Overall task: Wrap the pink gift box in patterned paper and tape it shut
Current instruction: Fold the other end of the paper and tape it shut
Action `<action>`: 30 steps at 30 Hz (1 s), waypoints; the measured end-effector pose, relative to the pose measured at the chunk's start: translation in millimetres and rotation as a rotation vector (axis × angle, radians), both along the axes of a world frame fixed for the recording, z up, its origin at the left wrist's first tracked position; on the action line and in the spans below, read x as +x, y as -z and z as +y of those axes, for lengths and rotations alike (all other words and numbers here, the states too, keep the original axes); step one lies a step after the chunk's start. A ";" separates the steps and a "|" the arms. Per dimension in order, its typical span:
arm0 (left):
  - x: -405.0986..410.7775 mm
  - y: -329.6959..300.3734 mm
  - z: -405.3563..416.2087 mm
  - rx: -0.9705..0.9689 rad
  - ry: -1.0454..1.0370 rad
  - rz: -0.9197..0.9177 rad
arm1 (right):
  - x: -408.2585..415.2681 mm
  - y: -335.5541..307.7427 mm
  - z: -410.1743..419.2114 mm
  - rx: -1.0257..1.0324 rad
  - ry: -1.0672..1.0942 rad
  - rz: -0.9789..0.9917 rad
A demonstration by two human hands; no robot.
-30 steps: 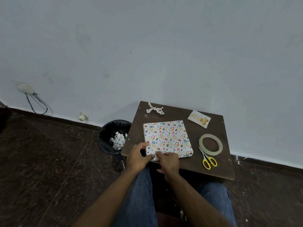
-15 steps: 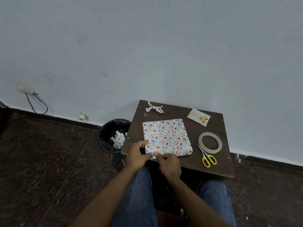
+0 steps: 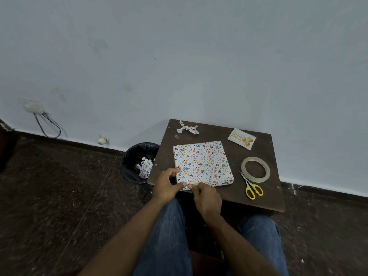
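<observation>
Patterned paper, white and crowded with small coloured eggs, hearts and leaves, is pinched at the near left corner of the wrapped gift box (image 3: 203, 163), and both hands meet there. The left hand (image 3: 166, 187) curls at that corner, thumb lying along the near edge and fingertips bent onto the paper's left side; the right hand (image 3: 207, 198) is knuckles-up, its fingers folded in and nipping the paper flap right beside the left thumb. Whether any tape sits under those fingers I cannot tell. The box itself is flat and square, fully covered, its folds crisp along the far and right edges, and it lies on a small dark brown wooden table (image 3: 264, 198) with a dull, scuffed top. To its right rests a thin ring of clear tape (image 3: 255, 169), and just nearer, touching the ring's rim, a pair of scissors (image 3: 252, 187) with yellow plastic loops. At the far right corner lies a white birthday card (image 3: 241, 138) with gold lettering and gold balloons; at the far left, a crumpled scrap of the same paper (image 3: 187, 129). Beside the table's left edge stands a round bin (image 3: 131, 166) lined with glossy black plastic, holding paper offcuts. Speckled dark stone floor (image 3: 59, 196) runs to a pale wall (image 3: 179, 56).
</observation>
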State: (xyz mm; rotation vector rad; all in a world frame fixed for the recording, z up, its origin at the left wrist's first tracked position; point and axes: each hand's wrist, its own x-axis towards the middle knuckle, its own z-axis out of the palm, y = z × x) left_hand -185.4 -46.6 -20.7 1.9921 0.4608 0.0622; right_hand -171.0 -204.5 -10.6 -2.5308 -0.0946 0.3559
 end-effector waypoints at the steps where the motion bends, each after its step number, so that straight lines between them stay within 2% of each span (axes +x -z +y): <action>1: 0.8 -0.7 -0.2 0.001 0.003 0.002 | 0.2 -0.8 -0.8 -0.007 -0.005 0.002; 10: 1.5 -3.5 -1.6 0.006 -0.008 0.072 | 7.2 -11.6 -12.5 0.063 -0.012 0.111; 15: 5.1 -8.5 -5.5 -0.033 -0.044 0.129 | 22.8 -26.7 -50.2 0.136 0.158 -0.149; 18: 11.5 -10.7 -9.8 -0.074 -0.120 0.188 | 42.3 -27.1 -68.7 0.048 0.212 -0.251; 20: 18.1 -5.0 -10.7 -0.054 -0.140 0.232 | 54.6 -22.7 -75.1 -0.033 0.162 -0.145; 22: 27.8 6.3 -10.3 -0.036 -0.142 0.278 | 62.8 -17.5 -76.9 -0.026 0.143 -0.004; 27: 26.9 -24.5 -24.6 -0.071 -0.194 0.273 | 71.7 -11.2 -70.9 0.116 0.239 0.116; 30: 25.3 -25.8 -26.4 -0.182 -0.231 0.234 | 70.8 -19.7 -69.6 0.350 0.376 0.182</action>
